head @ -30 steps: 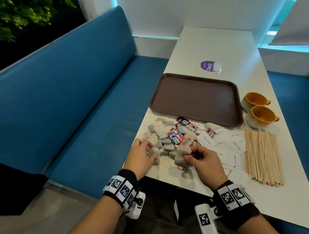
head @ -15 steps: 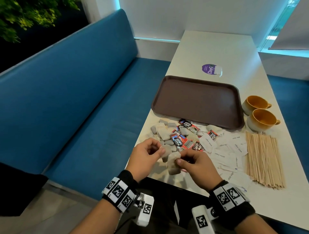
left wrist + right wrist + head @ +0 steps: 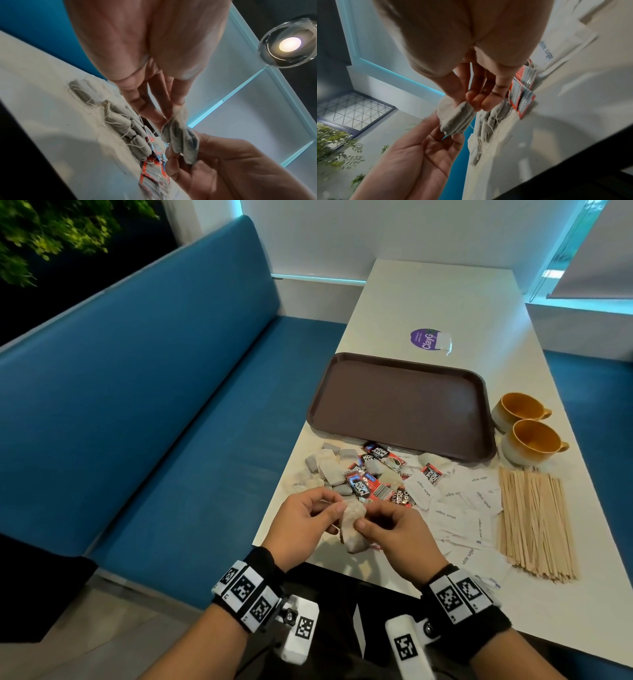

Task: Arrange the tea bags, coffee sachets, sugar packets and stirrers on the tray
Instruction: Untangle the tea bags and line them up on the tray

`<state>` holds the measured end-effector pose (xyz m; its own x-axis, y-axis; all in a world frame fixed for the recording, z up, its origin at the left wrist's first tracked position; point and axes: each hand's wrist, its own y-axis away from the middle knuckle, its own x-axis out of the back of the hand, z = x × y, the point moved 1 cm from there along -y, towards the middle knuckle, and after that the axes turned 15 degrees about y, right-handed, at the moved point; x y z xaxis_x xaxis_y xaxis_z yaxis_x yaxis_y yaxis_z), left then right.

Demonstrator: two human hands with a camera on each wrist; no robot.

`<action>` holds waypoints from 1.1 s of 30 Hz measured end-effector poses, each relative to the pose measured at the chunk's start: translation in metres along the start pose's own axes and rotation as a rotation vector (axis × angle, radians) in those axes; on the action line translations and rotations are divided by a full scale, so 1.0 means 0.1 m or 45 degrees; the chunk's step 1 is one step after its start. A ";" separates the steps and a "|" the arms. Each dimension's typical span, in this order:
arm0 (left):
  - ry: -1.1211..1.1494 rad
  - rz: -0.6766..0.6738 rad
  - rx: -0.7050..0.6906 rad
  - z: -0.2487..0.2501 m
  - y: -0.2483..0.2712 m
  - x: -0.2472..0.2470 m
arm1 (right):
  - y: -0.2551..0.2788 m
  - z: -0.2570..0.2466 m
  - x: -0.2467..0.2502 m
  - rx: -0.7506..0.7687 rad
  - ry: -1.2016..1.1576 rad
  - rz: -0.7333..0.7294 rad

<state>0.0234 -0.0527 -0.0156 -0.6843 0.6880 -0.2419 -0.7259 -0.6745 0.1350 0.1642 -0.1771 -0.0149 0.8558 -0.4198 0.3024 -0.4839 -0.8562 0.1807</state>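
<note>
A person sits at a white surface (image 3: 442, 299) beside a blue bench seat (image 3: 164, 392), seen from above. Both hands meet just above the near edge of the surface and share a small stack of grey tea bags (image 3: 352, 525). The left hand (image 3: 305, 522) pinches the upper end of the stack between thumb and fingertips; the right hand (image 3: 397, 532) has its thumb and curled fingers closed on the lower part. The left wrist view shows the stack (image 3: 180, 139) fanned slightly between the two sets of fingertips, and the right wrist view shows its layered edges (image 3: 457, 119) pressed together. Just beyond the hands lies a loose heap of more tea bags (image 3: 329, 470), their strings trailing, mixed with red, blue and black coffee sachets (image 3: 363, 484). To the right of the heap, white sugar packets (image 3: 462, 508) are scattered flat, some overlapping. Further right, a bundle of wooden stirrers (image 3: 534, 518) lies lengthwise, side by side. A brown rectangular tray (image 3: 400, 402) sits beyond the heap, nothing on it. Two yellow cups (image 3: 527, 429) stand just beside the tray's right edge, handles pointing right. A round purple sticker (image 3: 424, 338) marks the surface beyond the tray.
</note>
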 end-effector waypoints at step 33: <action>0.638 0.438 0.201 -0.12 0.08 0.82 | -0.89 -0.35 -0.71 0.067 1.065 -0.160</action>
<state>-0.0374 -0.0050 -0.0462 -0.7924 0.2037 -0.5750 -0.4976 -0.7610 0.4162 0.1393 -0.0606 -0.0193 0.4751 0.0224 0.8796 -0.3675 -0.9033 0.2215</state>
